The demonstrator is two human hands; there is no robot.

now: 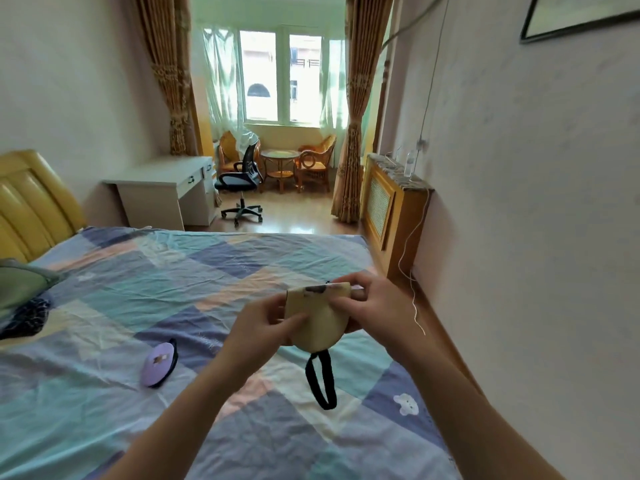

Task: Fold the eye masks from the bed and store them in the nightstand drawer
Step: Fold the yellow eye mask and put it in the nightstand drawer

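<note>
A beige eye mask (317, 318) is held above the bed, folded in half, its black elastic strap (322, 381) hanging down in a loop. My left hand (265, 322) pinches the mask's left edge and my right hand (375, 306) grips its upper right corner. A purple eye mask (157, 363), folded with a black edge showing, lies on the patchwork bedsheet (145, 296) to the left of my hands. No nightstand or drawer is in view.
A yellow headboard (31, 202) and a green pillow (20, 282) with dark fabric (26, 317) sit at the left. Beyond the bed stand a white desk (162, 188), an office chair (240, 181), wicker chairs and a wooden radiator cover (391, 209) by the right wall.
</note>
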